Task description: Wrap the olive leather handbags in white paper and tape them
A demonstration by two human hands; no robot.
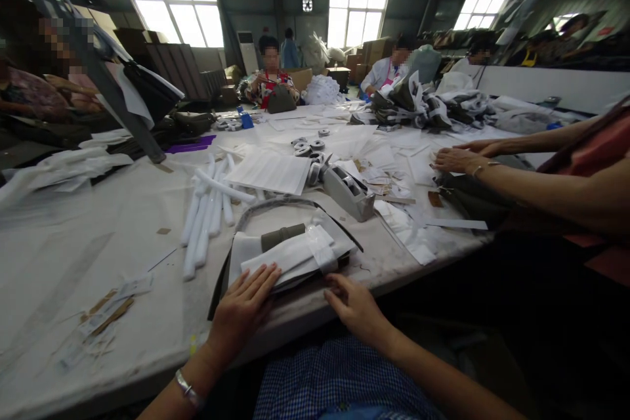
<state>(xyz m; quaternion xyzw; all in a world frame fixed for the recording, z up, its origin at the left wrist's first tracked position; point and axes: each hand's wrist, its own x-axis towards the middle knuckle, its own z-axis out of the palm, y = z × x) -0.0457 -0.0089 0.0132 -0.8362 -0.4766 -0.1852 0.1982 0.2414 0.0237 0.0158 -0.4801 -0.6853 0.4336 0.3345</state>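
Observation:
A handbag [283, 236] lies on the white work table [162, 315] close to its front edge. Its strap curves away at the back, and an olive part shows in the middle. White padding [290, 261] covers much of its front, with a shiny clear strip of tape [322, 249] toward the right end. My left hand [249, 298] rests flat on the left end of this padding, fingers stretched out. At the bag's lower right edge is my right hand [357, 305], thumb and fingers apart, holding nothing visible. Whether its fingertips touch the bag, I cannot tell.
A grey tape dispenser [349, 193] stands behind the bag. White foam tubes [204, 223] are piled to the left, near paper scraps [111, 308]. At right, a co-worker's hands [460, 161] rest on dark material. A slanted metal post [113, 92] rises at left.

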